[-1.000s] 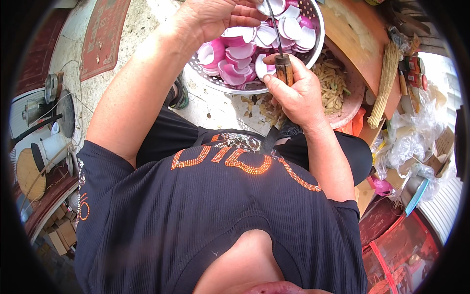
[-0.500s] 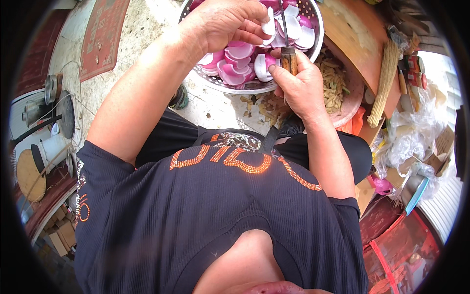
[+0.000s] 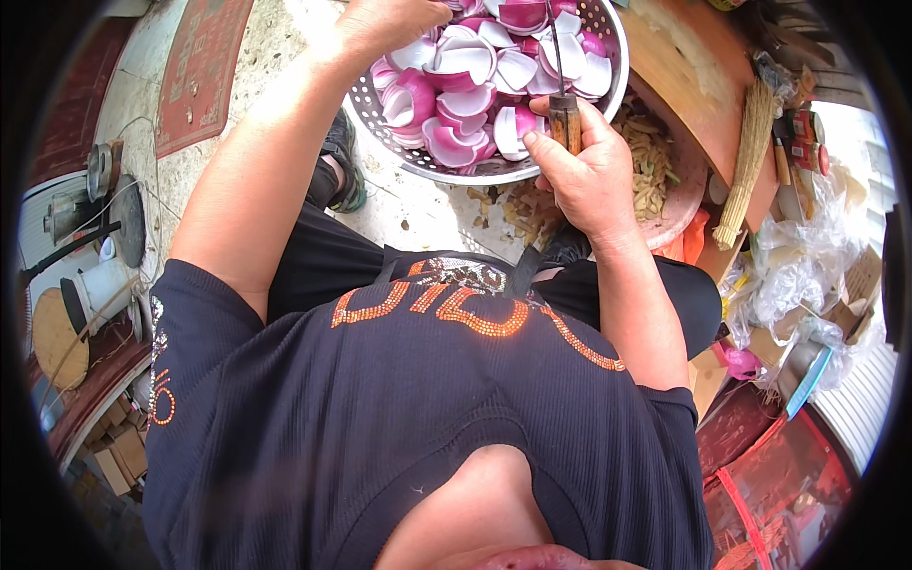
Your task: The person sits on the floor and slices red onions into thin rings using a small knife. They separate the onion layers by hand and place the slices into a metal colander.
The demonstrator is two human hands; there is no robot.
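Note:
A metal colander [image 3: 608,71] with a holed rim holds many cut pieces of purple-and-white onion [image 3: 456,142]. My right hand [image 3: 594,171] is closed round the wooden handle of a knife [image 3: 564,123] at the colander's near right side. The knife's thin dark blade points away from me over the onion pieces. My left hand [image 3: 394,19] is at the top edge of the picture, above the colander's far left part. Its fingers are mostly cut off by the edge, so whether they hold anything is hidden.
Right of the colander, a pinkish basin [image 3: 689,195] holds yellowish pieces beneath a wooden board [image 3: 679,62]. A straw brush [image 3: 746,161] and plastic bags [image 3: 798,256] lie further right. My shoe [image 3: 347,161] is just left of the colander. Dry peelings [image 3: 522,214] litter the floor.
My left hand has moved away and up to the left, uncovering more onion pieces. The white onion piece that was in its fingers no longer shows there. The right hand and knife stay nearly still.

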